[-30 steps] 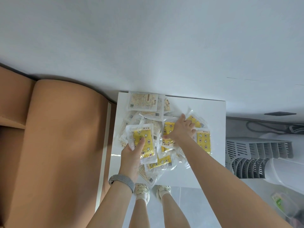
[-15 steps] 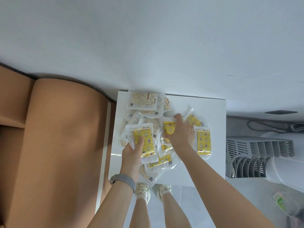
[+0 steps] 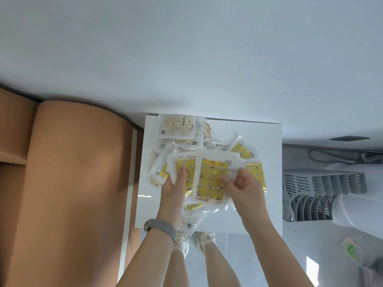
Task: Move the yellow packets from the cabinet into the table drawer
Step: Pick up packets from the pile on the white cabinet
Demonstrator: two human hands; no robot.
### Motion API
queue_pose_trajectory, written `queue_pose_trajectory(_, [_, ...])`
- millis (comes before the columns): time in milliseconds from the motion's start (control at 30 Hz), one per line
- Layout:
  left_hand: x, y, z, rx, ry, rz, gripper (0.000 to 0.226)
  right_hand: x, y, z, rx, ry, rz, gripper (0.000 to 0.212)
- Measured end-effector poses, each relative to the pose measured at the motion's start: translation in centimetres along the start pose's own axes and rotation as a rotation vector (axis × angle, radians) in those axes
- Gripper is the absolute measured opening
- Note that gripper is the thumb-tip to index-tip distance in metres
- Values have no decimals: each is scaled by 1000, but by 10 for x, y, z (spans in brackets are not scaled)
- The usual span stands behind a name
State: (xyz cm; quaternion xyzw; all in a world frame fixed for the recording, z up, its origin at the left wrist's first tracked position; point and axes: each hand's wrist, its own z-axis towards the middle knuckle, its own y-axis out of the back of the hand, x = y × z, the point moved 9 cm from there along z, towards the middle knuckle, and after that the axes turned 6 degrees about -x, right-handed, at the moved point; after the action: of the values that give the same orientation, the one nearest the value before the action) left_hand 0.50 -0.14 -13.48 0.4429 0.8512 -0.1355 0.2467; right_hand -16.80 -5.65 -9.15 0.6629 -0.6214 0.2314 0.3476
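A heap of clear packets with yellow star-printed pads lies on a small white surface (image 3: pixel 267 204) below me. My left hand (image 3: pixel 173 188) grips one yellow packet (image 3: pixel 186 168) with its thumb on top. Beside it, my right hand (image 3: pixel 241 186) pinches a second yellow packet (image 3: pixel 211 179), lifted above the heap and held next to the first. More yellow packets (image 3: pixel 242 151) lie at the right, and some pale label-side packets (image 3: pixel 178 126) rest at the back. No drawer shows.
A tan upholstered headboard or seat (image 3: pixel 72 183) fills the left. A grey slatted rack (image 3: pixel 323 193) and a white appliance stand on the right, with cables behind. My feet (image 3: pixel 194 240) are below the surface's front edge.
My right hand has picked a yellow packet off the heap and brought it up beside the packet in my left hand, which has stayed about where it was.
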Motion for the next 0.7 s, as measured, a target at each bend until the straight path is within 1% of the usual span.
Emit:
queue_pose_trajectory(67, [-2,-13,-8,64,5,-12,47,-6,-10,-6,40,-72,110,16])
queue_pose_trajectory(133, [-5,-21,-14,108,-14,-43,39,-9,-14,-6,25,-77,97,16])
queue_pose_trajectory(200, [-6,-23,-16,115,-33,-40,42,-9,-14,-5,-9,-41,27,14])
queue_pose_trajectory(267, [-4,-20,-15,101,-30,-32,48,-7,-15,-4,-21,7,-53,14])
queue_pose_trajectory(333, [-1,-15,-12,88,-26,-31,48,-5,-20,-4,-6,36,-77,15])
queue_pose_trajectory(433, [2,-2,-8,69,-20,-30,52,-6,-31,-4,42,22,-100,19])
queue_pose_trajectory(533, [-1,20,-4,20,-20,-77,48,-8,-43,-2,110,-14,-132,15])
queue_pose_trajectory(567, [-3,29,-2,-6,-23,-94,46,-8,-45,0,102,-21,-138,15])
queue_pose_trajectory(633, [-9,52,2,-66,-35,-126,44,-7,-45,8,31,-17,-183,15])
queue_pose_trajectory(700, [-15,72,5,-119,-51,-144,46,0,-51,18,-50,33,-300,17])
